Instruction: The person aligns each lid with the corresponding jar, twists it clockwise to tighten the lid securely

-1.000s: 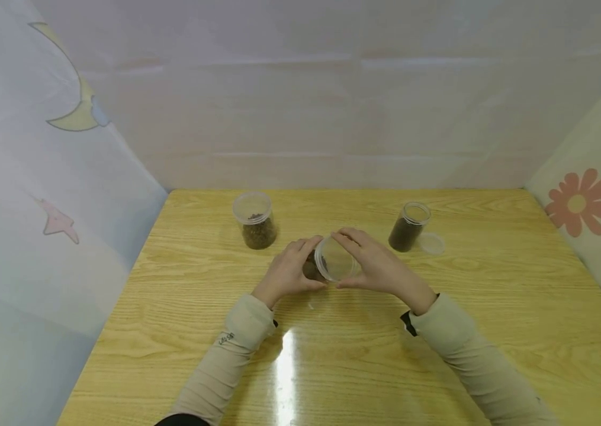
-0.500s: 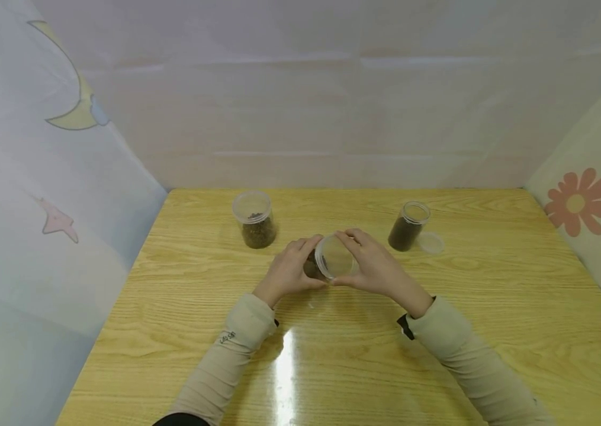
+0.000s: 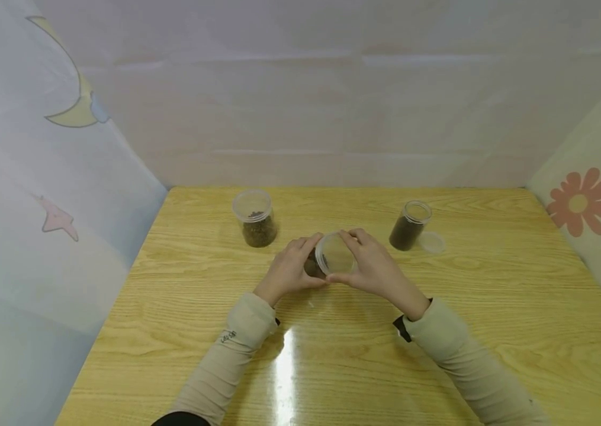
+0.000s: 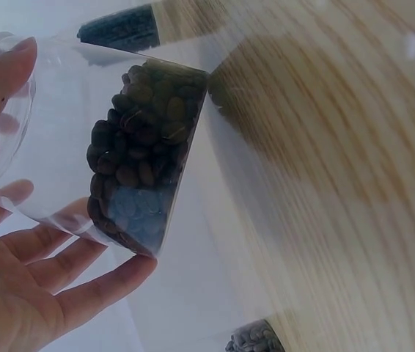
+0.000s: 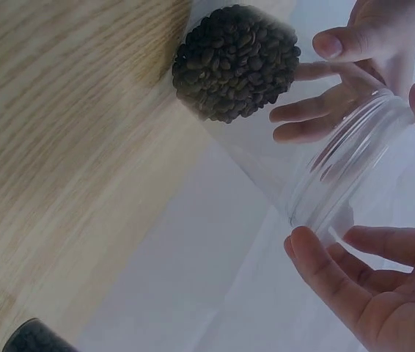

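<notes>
A clear jar point(image 3: 313, 267) of coffee beans leans to the right between both hands, its bottom edge right at the tabletop. The left hand point(image 3: 291, 271) grips its side; in the left wrist view, the beans point(image 4: 140, 143) fill the lower part of the jar. On the jar's mouth sits a translucent lid point(image 3: 338, 255). The right hand point(image 3: 377, 267) holds this lid by its rim, thumb at the near side and fingertips at the far side. Ridges at the jar's neck point(image 5: 343, 154) show in the right wrist view, close to the right fingertips.
Back left on the wooden table point(image 3: 199, 272) stands a wide jar point(image 3: 259, 228) partly filled with dark bits. A slimmer open jar point(image 3: 408, 229) with dark contents stands back right, a loose round lid point(image 3: 431, 242) beside it. Printed cloth walls point(image 3: 311, 118) border the table.
The right hand has turned slightly on the lid: its thumb has moved left toward the left thumb, its fingertips a little right. The left hand and jar have stayed nearly still.
</notes>
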The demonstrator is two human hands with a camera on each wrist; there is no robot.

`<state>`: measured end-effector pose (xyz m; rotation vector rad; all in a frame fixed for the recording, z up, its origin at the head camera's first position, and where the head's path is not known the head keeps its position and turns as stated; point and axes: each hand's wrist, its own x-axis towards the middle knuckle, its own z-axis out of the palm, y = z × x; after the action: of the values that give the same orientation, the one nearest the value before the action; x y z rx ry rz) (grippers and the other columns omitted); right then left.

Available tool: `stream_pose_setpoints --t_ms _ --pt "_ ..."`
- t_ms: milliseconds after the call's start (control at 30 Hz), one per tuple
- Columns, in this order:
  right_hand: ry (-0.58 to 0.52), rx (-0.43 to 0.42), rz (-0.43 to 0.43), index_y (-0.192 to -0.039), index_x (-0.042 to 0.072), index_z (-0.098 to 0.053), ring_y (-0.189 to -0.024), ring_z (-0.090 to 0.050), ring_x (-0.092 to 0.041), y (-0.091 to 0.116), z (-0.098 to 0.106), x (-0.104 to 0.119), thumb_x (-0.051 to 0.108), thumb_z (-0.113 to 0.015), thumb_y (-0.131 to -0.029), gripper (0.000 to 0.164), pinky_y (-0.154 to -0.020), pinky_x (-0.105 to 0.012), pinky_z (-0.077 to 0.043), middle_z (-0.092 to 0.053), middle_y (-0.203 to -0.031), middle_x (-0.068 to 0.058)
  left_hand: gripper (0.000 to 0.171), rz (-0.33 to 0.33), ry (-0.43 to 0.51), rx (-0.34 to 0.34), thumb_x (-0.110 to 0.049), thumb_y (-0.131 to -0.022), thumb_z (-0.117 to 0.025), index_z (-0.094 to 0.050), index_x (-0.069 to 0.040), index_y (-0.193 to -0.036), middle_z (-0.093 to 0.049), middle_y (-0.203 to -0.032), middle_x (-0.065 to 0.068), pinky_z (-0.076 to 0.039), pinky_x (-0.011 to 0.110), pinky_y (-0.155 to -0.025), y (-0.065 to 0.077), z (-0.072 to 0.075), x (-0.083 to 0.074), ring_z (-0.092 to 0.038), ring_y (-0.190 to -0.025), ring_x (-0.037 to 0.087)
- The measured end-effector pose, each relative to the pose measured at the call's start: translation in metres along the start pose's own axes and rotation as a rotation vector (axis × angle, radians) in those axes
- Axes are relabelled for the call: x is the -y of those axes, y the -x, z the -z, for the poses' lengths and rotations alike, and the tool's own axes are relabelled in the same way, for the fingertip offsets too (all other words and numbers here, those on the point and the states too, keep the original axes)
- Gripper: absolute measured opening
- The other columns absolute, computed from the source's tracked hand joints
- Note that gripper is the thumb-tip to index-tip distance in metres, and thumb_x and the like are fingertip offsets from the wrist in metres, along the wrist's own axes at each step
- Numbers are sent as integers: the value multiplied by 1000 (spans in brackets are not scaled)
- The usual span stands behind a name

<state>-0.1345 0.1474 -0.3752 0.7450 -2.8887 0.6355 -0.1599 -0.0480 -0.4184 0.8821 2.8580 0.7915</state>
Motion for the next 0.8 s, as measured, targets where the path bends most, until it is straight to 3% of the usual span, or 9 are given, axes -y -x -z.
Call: stream_pose_setpoints --t_ms 333,800 --pt "-23 -23 -87 -132 -8 -42 -101 -54 -40 1 -2 7 50 -75 -69 92 -84 -50 -46 -51 -117 -25 94 -6 -7 -18 -37 -67 -82 -30 -14 -142 -46 -132 15 -43 53 -90 -1 0 0 -45 -118 34" --pt "-29 2 -68 -134 -7 -39 -108 -50 -44 3 0 5 47 -77 -70 92 -87 -54 -43 -44 -127 -30 95 -14 -1 -16 -40 -65 -83 -32 -14 -141 -46 -133 15 -44 55 -88 -1 -1 2 -45 -118 35"
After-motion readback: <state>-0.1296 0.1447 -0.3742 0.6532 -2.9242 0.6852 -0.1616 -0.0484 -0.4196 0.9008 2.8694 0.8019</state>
